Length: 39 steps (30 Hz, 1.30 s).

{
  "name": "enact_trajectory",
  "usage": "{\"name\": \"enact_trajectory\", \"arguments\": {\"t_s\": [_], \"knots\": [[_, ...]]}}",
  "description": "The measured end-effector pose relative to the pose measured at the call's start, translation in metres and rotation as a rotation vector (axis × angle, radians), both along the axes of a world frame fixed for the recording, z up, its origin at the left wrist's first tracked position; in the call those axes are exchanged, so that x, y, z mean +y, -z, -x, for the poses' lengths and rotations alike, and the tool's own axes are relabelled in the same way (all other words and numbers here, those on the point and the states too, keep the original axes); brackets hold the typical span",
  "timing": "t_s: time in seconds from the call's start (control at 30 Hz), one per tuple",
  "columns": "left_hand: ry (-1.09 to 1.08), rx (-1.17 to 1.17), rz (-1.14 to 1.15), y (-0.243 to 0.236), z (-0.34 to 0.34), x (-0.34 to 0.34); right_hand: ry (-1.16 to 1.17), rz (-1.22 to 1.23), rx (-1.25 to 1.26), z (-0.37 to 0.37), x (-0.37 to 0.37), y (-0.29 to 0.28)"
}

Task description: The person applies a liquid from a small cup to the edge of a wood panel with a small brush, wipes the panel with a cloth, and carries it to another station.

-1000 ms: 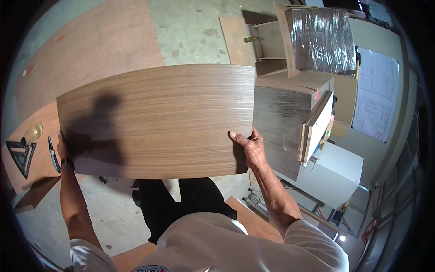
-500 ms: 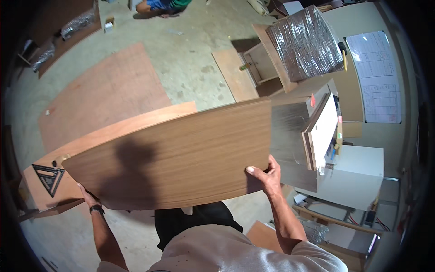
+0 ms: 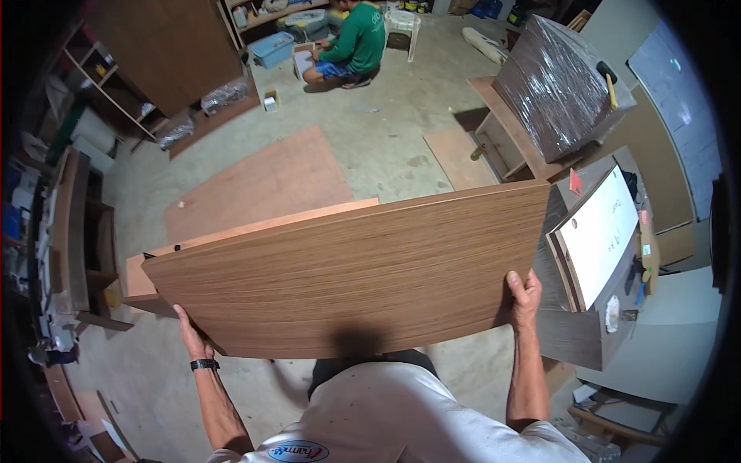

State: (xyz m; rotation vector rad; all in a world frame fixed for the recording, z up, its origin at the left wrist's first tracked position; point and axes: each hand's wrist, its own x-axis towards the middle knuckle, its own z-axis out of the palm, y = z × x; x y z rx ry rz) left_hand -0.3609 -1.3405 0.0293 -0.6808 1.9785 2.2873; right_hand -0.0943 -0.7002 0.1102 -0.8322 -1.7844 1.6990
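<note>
A wide brown wood-grain panel (image 3: 363, 278) spans the space in front of my body, tilted with its face up toward me. At its lower left corner my left hand (image 3: 191, 332) grips the edge, with part of the fingers hidden behind the board. My right hand (image 3: 524, 299) is closed on the right edge, thumb on the face and other fingers mostly out of sight. Behind the panel lies a lighter plywood board (image 3: 139, 282), largely covered by it. A small black piece (image 3: 148, 255) shows above the panel's left corner.
To the right, a grey table (image 3: 575, 339) carries stacked white-faced boards (image 3: 598, 239). A plastic-wrapped cabinet (image 3: 552, 89) stands beyond it. A thin plywood sheet (image 3: 262, 185) lies on the floor. Farther off, a person in green (image 3: 359, 42) sits near a blue bin (image 3: 272, 49).
The view has tilted up and shifted left, bringing the seated person and shelves into sight. Both hands still hold the panel, which now covers most of the black triangular square.
</note>
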Motion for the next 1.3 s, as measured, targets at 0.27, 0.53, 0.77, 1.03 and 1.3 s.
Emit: {"name": "enact_trajectory", "arguments": {"t_s": [0.27,0.53,0.77,1.03,1.3], "knots": [[0.112,0.313,0.258,-0.109,-0.042,0.095,0.074,0.15,0.109,-0.104,0.08,-0.006],[0.17,0.424,0.332,-0.154,-0.039,0.177,0.221,0.082,0.248,-0.205,0.105,-0.012],[0.307,0.633,0.214,-0.151,-0.009,0.221,0.498,0.072,0.439,-0.282,0.084,0.005],[0.559,0.76,0.156,-0.166,0.005,0.288,0.684,-0.072,0.405,-0.368,0.05,-0.008],[0.979,0.47,0.305,-0.218,0.063,0.374,0.645,0.155,-0.039,-0.334,0.055,-0.128]]}}
